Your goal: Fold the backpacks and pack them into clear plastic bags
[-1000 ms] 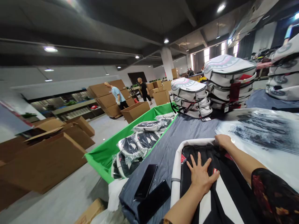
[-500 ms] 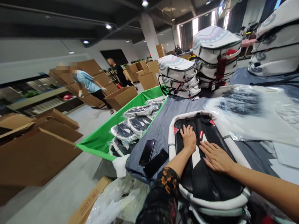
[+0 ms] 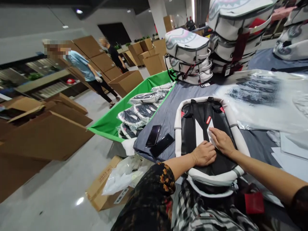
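Note:
A white-edged backpack (image 3: 237, 128) lies on the table with its black back panel and straps facing up. Two white stripes and a small red label mark its straps. My right hand (image 3: 222, 141) is on the shoulder strap (image 3: 210, 124) on the right, fingers bent around its white stripe. Just below and to the left, my left hand (image 3: 204, 154) is curled closed over the lower strap area; what its fingers hold is hidden. The pack's carry handle (image 3: 209, 192) hangs at the near edge, by a red tag (image 3: 254, 202).
Two phones (image 3: 161, 145) lie left of the backpack. Beyond the table's left edge, a green bin (image 3: 106, 125) holds several bagged backpacks. Stacked white backpacks (image 3: 187, 45) stand behind, and clear plastic bags (image 3: 260, 99) lie to the right. Cardboard boxes (image 3: 53, 134) and two people are farther left.
My hands have gone from lying flat on the back panel to bent fingers at the straps. The left hand has moved toward me and right. The view has tilted down.

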`<state>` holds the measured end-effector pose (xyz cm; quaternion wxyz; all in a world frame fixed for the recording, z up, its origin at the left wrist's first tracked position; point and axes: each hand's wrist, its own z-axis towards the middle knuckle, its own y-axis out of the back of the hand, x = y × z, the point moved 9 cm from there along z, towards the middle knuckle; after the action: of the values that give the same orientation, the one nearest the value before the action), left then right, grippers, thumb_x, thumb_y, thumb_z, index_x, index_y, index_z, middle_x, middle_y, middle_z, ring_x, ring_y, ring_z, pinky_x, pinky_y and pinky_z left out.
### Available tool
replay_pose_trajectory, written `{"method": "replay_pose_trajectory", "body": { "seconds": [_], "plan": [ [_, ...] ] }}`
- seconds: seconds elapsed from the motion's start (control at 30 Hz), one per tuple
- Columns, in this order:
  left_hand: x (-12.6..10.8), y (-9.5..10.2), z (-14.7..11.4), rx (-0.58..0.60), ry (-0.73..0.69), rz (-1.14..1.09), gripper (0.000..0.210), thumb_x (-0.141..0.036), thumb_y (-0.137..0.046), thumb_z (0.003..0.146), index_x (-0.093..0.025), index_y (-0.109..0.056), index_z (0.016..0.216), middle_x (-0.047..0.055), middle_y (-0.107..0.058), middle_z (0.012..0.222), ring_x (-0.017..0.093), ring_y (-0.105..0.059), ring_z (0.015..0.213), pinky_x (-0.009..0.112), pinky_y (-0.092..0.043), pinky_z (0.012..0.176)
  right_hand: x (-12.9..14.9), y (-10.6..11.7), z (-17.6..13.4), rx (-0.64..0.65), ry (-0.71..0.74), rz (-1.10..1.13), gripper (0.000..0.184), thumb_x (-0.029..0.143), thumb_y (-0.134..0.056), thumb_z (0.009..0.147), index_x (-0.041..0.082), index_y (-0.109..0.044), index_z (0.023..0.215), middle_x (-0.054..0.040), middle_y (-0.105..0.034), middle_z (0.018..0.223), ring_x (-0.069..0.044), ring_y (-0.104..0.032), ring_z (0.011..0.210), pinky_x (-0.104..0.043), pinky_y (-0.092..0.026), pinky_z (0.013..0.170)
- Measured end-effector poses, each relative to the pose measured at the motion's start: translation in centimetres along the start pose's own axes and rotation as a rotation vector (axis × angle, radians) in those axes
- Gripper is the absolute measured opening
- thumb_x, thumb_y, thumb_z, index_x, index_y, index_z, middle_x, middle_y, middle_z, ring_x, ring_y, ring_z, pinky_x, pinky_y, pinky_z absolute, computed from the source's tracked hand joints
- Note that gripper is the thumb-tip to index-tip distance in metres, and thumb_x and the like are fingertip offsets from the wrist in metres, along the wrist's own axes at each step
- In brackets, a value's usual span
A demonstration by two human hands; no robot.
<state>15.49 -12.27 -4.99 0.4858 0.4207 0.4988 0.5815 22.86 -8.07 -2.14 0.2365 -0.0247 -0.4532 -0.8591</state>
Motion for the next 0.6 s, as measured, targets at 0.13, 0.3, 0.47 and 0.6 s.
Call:
{"method": "replay_pose_trajectory", "body": {
  "seconds": [0.13, 0.3, 0.47, 0.6],
  "plan": [
    [3.4, 1.2, -0.8, -0.048, 0.269, 0.049, 0.032, -0.032, -0.046, 0.102, -0.014, -0.067, 0.118, 0.013, -0.067, 0.115, 0.024, -0.058, 0.099, 0.039, -0.042, 0.092, 4.8, 3.7, 1.7, 0.071, 0.202, 0.108, 0.029, 0.026, -0.038, 0.102, 0.019, -0.062, 0.116, -0.0116, -0.071, 0.106, -0.023, -0.066, 0.098, -0.039, -0.051, 0.087],
    [7.1, 2.5, -3.0, -0.053, 0.434, 0.121, 0.06, -0.062, -0.05, 0.097, -0.039, -0.045, 0.152, 0.009, -0.037, 0.163, 0.041, -0.039, 0.141, 0.063, -0.026, 0.114, 13.3, 1.3, -3.1, 0.589, 0.733, 0.334, 0.016, 0.027, -0.043, 0.091, 0.021, -0.058, 0.092, -0.0052, -0.064, 0.081, -0.02, -0.054, 0.072, -0.033, -0.044, 0.068],
    [8.7, 1.2, -4.4, -0.096, 0.542, 0.044, 0.068, -0.074, -0.045, 0.094, -0.053, -0.027, 0.155, 0.007, -0.022, 0.17, 0.049, -0.019, 0.152, 0.075, -0.019, 0.113, 11.7, -2.5, -5.4, 0.435, 0.728, 0.421, 0.022, 0.026, -0.033, 0.086, 0.022, -0.052, 0.096, -0.0052, -0.058, 0.079, -0.022, -0.051, 0.074, -0.036, -0.042, 0.073],
    [8.3, 0.6, -4.2, -0.053, 0.546, -0.007, 0.066, -0.069, -0.046, 0.096, -0.053, -0.023, 0.156, 0.006, -0.018, 0.172, 0.049, -0.018, 0.153, 0.076, -0.017, 0.114, 10.9, -2.8, -5.0, 0.367, 0.605, 0.333, 0.018, 0.022, -0.038, 0.083, 0.022, -0.053, 0.093, -0.0066, -0.06, 0.082, -0.022, -0.053, 0.078, -0.037, -0.044, 0.076]
  ]
}}
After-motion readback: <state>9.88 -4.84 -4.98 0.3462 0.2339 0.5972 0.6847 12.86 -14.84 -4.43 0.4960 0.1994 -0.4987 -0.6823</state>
